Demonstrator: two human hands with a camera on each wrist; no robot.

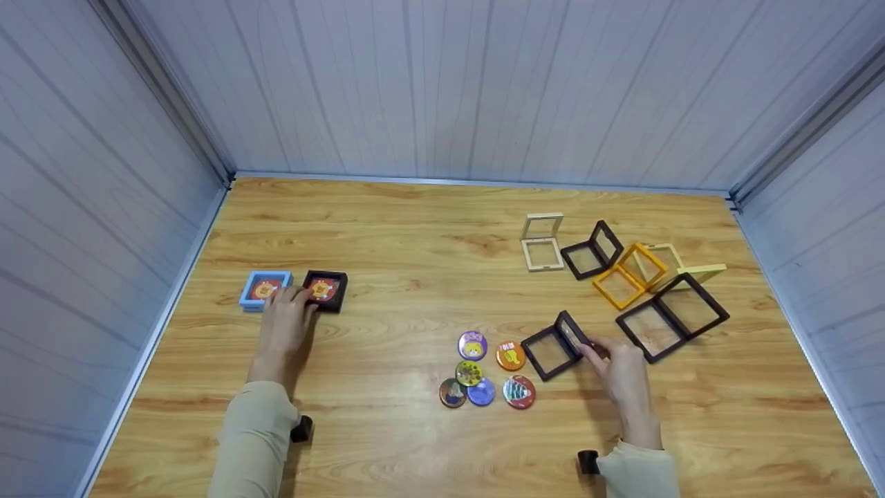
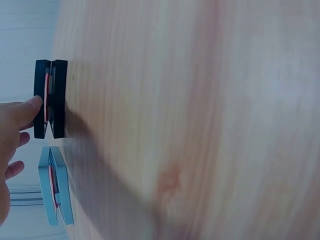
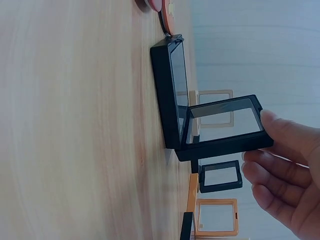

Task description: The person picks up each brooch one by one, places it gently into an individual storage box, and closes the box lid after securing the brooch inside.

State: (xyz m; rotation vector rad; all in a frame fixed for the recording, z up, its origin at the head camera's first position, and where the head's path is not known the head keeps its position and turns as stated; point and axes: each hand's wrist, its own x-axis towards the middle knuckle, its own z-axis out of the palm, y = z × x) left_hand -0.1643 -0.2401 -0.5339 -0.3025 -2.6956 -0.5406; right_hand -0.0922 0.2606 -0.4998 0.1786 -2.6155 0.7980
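Our right grip (image 1: 622, 371) pinches the open black display frame (image 1: 567, 340), 6 button badges (image 1: 469, 373) just left of it, our left grip (image 1: 285, 321) holding a black case (image 1: 335, 303) farther left.

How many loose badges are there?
6. Purple badge at back, yellow badge in front of it, orange badge at right; nearest, left to right: brown badge, blue badge, red badge.

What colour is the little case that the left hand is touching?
The little case is black; the left wrist view shows it best.

Pale walls (image 1: 449, 90) enclosing a tabletop (image 1: 401, 235) suggest a booth.
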